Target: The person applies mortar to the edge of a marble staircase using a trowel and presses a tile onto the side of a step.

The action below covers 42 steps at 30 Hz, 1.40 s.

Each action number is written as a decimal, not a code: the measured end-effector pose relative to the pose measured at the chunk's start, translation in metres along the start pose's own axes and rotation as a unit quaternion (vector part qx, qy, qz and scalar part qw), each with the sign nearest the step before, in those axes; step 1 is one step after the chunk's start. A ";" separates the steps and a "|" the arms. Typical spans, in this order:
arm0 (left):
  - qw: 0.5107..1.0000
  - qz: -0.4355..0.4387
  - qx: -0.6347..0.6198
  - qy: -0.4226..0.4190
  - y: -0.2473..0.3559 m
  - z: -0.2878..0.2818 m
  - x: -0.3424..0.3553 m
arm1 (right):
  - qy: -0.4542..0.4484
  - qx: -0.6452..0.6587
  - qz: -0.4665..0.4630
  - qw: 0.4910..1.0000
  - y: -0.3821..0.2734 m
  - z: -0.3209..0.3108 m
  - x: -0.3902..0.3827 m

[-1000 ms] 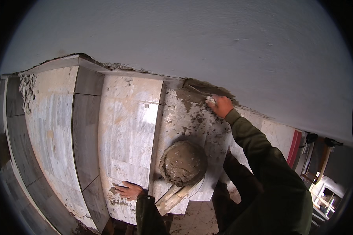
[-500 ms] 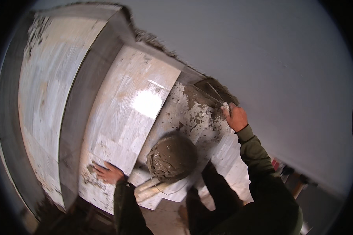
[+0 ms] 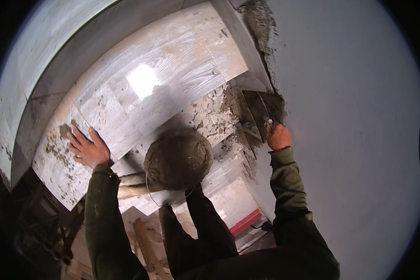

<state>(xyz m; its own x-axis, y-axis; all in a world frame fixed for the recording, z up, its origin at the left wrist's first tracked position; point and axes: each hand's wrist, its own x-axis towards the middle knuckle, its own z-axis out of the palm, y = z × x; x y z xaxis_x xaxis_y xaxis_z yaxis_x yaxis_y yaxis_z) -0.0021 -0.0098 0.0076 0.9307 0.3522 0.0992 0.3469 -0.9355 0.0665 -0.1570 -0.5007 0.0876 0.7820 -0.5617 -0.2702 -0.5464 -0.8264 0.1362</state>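
Note:
My right hand (image 3: 279,136) is closed around the handle of a trowel (image 3: 255,112), whose mortar-smeared blade is against the corner where the stair meets the wall. The blade's outline is hard to part from the wet mortar around it. On the wood-look tiled tread (image 3: 172,60) my left hand (image 3: 89,148) lies flat with fingers spread, holding nothing. Between my arms stands a round bucket of grey-brown mortar (image 3: 178,158), its thin wire handle hanging toward my legs. Crumbly mortar (image 3: 217,112) covers the step between bucket and trowel.
A smooth grey wall (image 3: 350,116) rises along the right, with rough mortar (image 3: 261,28) at its edge. Grey risers (image 3: 93,51) and another tiled tread lie at the upper left. Wooden pieces (image 3: 147,247) and a red object (image 3: 245,222) are below, near my legs.
The view has turned, so the stairs sit at a different angle. My left hand stays spread on the tread; my right hand still grips the trowel near the wall corner.

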 end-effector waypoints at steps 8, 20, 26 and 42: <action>1.000 -0.009 -0.023 -0.017 -0.004 0.000 0.002 | -0.087 -0.078 0.004 0.993 0.000 0.008 0.029; 0.999 -0.005 -0.034 -0.004 -0.005 0.001 0.004 | -0.097 -0.128 0.011 0.987 -0.027 0.016 0.065; 1.000 -0.008 -0.024 -0.002 -0.013 0.000 0.003 | -0.097 -0.168 0.025 0.981 -0.048 0.015 0.064; 1.000 -0.012 0.000 -0.015 0.001 -0.005 0.005 | -0.049 -0.021 -0.008 0.999 0.000 0.028 -0.024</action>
<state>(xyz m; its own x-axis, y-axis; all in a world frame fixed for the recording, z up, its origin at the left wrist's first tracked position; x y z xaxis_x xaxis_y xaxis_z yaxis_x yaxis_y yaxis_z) 0.0025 -0.0086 0.0131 0.9254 0.3728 0.0681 0.3685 -0.9271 0.0685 -0.1841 -0.4861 0.0669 0.7571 -0.5427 -0.3637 -0.5192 -0.8377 0.1693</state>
